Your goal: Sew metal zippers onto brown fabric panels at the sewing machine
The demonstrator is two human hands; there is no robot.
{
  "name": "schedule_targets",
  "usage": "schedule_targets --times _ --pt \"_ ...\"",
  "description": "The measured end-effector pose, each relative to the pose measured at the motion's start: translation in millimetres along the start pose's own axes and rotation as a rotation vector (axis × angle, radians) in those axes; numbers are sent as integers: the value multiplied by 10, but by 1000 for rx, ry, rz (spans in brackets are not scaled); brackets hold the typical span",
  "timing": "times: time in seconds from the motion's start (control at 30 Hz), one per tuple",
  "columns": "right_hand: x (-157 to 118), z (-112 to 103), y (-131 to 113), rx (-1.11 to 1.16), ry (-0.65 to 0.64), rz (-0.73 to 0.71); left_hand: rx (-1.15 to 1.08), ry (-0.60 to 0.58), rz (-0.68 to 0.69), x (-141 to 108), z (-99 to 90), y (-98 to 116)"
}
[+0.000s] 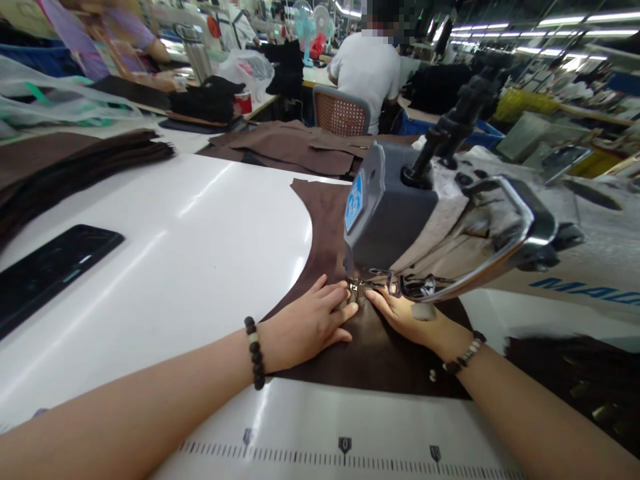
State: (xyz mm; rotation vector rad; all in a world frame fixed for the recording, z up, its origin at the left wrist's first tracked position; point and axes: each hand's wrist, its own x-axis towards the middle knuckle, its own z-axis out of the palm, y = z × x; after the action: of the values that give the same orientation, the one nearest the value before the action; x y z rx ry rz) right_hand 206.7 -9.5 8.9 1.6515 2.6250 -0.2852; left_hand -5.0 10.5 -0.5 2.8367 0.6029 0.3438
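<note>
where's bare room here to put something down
Widest: white tabletop between the phone and the brown cloth. A narrow strip shows between cloth and ruler marks. Crowded: beside the sewing machine, where left hand and right hand lie on cloth.

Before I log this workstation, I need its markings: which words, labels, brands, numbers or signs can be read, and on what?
"MA", in blue on the sewing machine; the following letters are cut off at the picture's edge.
"0", on the ruler scale.
"10", on that scale, right of "0".
Too blurred to read: the blue label on the machine's head and the scale's left marker.
</note>
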Motion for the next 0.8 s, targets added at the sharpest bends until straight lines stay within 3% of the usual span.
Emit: schedule_targets --times 0.37,0.8 --pt "70 304 306 191 8 35 -6 7 -8 68 -32 -70" --pt "80 311 368 225 16 22 0 -14 -24 101 -49 -88"
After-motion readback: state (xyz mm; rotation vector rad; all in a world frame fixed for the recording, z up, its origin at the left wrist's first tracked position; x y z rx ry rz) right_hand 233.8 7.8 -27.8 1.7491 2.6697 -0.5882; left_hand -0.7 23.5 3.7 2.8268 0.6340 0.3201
